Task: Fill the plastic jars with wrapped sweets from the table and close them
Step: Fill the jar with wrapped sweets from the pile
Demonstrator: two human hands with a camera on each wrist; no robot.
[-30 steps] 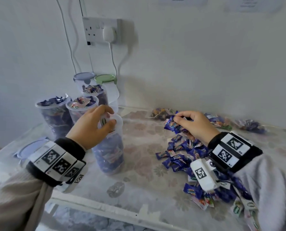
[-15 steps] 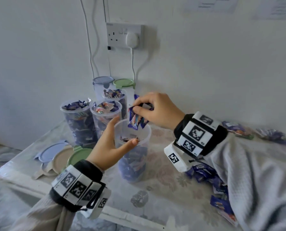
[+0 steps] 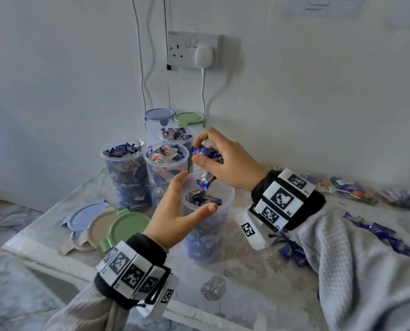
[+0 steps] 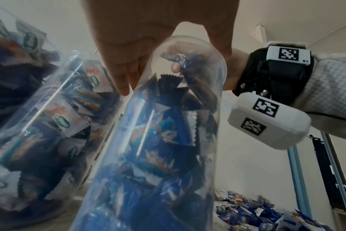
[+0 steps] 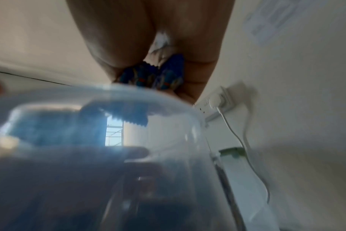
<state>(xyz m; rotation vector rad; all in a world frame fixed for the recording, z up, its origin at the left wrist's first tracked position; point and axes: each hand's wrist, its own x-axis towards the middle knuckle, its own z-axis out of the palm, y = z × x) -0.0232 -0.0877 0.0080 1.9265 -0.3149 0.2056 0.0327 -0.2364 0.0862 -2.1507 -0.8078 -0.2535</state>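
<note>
An open clear plastic jar [image 3: 208,235], partly filled with blue wrapped sweets, stands near the table's front. My left hand [image 3: 192,194] grips its rim, thumb on the near side and fingers on the far side; the left wrist view shows those fingers [image 4: 124,75] along the jar [image 4: 168,125]. My right hand [image 3: 200,151] hovers just above the jar mouth, pinching a bunch of blue sweets [image 3: 210,154]. One sweet [image 3: 205,181] hangs below the hand, over the opening. In the right wrist view the sweets [image 5: 154,78] sit in the hand above the rim [image 5: 109,96].
Three full open jars [image 3: 125,173] [image 3: 165,168] [image 3: 175,137] stand behind, with two lidded ones [image 3: 159,115] [image 3: 189,119] at the wall. Loose lids, blue [image 3: 84,213], beige [image 3: 101,225] and green [image 3: 127,225], lie left. Loose sweets [image 3: 378,232] cover the table's right side.
My right hand took sweets from the pile on the right and carried them left to above the jar mouth. My left hand has stayed at the jar's rim.
</note>
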